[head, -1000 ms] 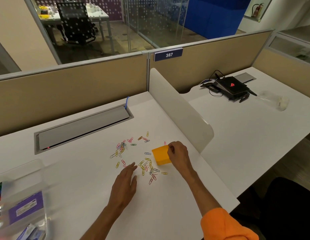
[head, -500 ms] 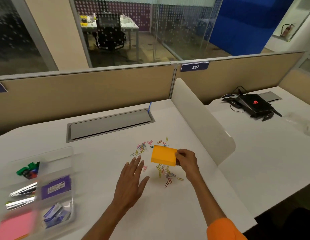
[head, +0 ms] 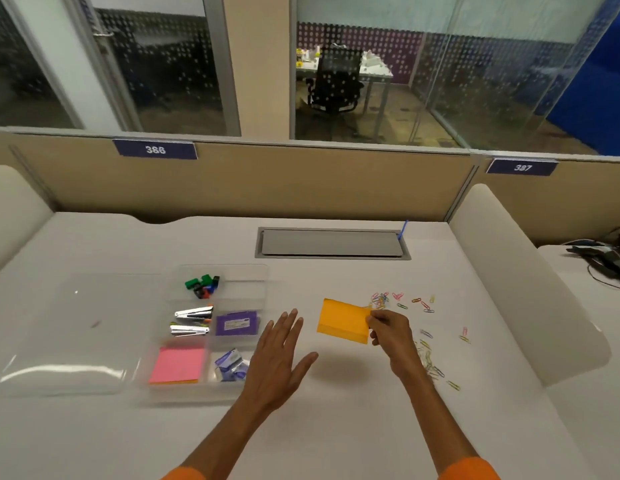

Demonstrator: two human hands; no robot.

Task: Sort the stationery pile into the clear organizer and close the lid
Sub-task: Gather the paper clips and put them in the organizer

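Above the desk [head: 336,427] your right hand [head: 388,332] pinches the light, floppy orange sticky pad [head: 341,320] by its edge, left hand [head: 277,355] spread empty; support underneath.

- Even, soft overhead light falls on the white desk [head: 336,427], bright but slightly washed out.
- A diffuse shadow lies on the desk beneath the orange sticky-note pad [head: 341,320] held in the right hand [head: 391,332].
- White glare streaks cross the organizer's open lid [head: 59,341], laid flat.
- Motion blur softens the whole frame; the paper clips [head: 430,362] smear.
- Wide-angle distortion bends the side dividers [head: 530,289] outward.
- The glass-walled room [head: 343,81] behind is dim.
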